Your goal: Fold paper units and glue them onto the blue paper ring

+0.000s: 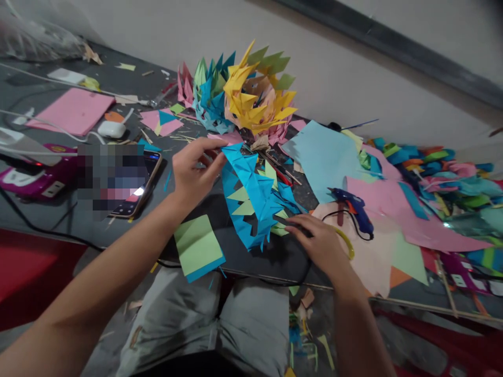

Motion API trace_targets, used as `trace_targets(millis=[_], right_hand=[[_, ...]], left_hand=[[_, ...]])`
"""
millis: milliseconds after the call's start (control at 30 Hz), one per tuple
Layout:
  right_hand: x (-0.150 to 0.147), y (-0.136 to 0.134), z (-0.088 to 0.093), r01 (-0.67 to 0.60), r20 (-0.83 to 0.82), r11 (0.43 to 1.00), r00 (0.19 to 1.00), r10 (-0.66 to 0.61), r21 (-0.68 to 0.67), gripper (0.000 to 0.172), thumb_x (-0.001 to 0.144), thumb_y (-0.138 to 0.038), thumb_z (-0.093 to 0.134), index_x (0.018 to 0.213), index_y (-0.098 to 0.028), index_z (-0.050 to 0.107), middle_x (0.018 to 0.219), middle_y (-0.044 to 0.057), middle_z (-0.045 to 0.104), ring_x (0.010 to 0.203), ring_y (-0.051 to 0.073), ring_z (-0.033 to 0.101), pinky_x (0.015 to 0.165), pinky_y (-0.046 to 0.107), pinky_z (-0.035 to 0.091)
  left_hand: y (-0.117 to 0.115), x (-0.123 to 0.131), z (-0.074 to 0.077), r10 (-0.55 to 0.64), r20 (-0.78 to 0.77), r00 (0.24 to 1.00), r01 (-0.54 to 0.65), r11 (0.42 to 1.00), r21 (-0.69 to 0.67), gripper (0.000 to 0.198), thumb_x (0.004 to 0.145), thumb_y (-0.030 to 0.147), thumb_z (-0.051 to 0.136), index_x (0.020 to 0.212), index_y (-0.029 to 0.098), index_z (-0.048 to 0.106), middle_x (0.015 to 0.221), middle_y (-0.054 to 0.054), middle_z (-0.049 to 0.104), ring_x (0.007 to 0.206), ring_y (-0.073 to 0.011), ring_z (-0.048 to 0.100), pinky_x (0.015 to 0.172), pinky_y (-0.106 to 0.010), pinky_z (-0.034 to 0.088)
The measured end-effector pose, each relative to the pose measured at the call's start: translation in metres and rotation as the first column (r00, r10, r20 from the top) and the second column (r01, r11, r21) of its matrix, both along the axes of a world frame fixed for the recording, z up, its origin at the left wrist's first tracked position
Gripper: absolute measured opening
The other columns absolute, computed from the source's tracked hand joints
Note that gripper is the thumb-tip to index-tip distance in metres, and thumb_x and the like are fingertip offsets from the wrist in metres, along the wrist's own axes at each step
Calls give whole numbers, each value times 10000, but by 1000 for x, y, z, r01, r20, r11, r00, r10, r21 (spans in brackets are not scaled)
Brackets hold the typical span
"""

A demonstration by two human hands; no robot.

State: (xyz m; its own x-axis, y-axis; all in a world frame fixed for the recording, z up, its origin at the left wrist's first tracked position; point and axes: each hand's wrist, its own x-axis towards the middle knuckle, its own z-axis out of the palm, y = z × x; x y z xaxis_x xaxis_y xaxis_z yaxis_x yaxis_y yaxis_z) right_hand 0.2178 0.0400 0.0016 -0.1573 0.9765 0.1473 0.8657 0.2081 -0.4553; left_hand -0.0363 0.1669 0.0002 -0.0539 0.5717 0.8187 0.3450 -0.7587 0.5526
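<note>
A ring of folded blue paper with jagged points stands tilted on the dark table, with light green folded pieces showing inside it. Its upper left end is pinched between the thumb and fingers of my left hand. My right hand is at the ring's right side, fingers stretched out and slightly apart. Its fingertips are at small green folded pieces; whether they touch them is hard to see. More loose blue folded pieces lie behind the ring.
Finished pointed paper rings, one yellow, stand at the back. A blue glue gun lies right on coloured sheets. Green and blue paper squares lie at the front edge. A phone, power strip and cables occupy the left.
</note>
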Motion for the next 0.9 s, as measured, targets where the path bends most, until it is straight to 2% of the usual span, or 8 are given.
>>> trace_targets(millis=[100,300,467,567,700,767,900], right_hand=[[-12,4,-11,-74,0,995,997,75,63,233,853,-322,464,922,-213,658,897,57,649,840,198,604,731,335,481],[-13,8,-28,-207,23,954,978,207,218,234,860,-298,463,759,-213,657,817,49,645,786,184,600,689,325,494],[-16,2,-31,-211,53,942,978,204,261,205,857,-266,457,742,-201,614,882,68,645,845,189,596,724,328,493],[-19,-1,-28,-208,33,955,978,206,213,196,854,-230,433,745,-194,592,873,76,646,842,194,596,729,335,490],[-18,-2,-19,-192,-12,981,981,192,7,153,823,-208,429,777,-198,575,768,55,624,739,192,590,656,330,489],[-15,-1,-12,-189,-12,979,982,189,-82,147,809,-190,427,831,-207,572,785,48,612,730,189,584,640,318,484],[-8,1,4,-157,-26,982,988,155,-109,167,827,-223,427,911,-232,571,854,47,591,728,174,575,624,287,477]], left_hand=[[0,1,0,3,-17,1000,-4,1000,-13,145,810,322,567,885,212,622,748,5,633,589,-61,556,478,-164,432],[-2,1,0,7,-41,999,-8,1000,-6,144,818,335,553,876,218,613,745,-1,630,574,-64,540,465,-171,427],[-5,2,3,4,-70,998,-3,1000,14,152,823,350,544,864,215,601,715,10,614,573,-59,540,464,-159,422],[-5,3,5,4,-75,997,-2,1000,20,139,825,333,543,856,212,605,703,12,611,565,-55,536,463,-154,418],[-6,3,5,-24,-69,997,26,999,21,136,826,309,540,864,201,613,729,-3,624,560,-57,532,453,-156,411],[-6,3,4,-37,-74,997,39,999,24,144,828,308,535,872,197,616,738,-12,629,566,-61,535,456,-162,413],[-8,3,5,-33,-99,995,34,999,5,181,834,342,521,865,192,620,722,-20,626,566,-68,535,461,-174,417]])
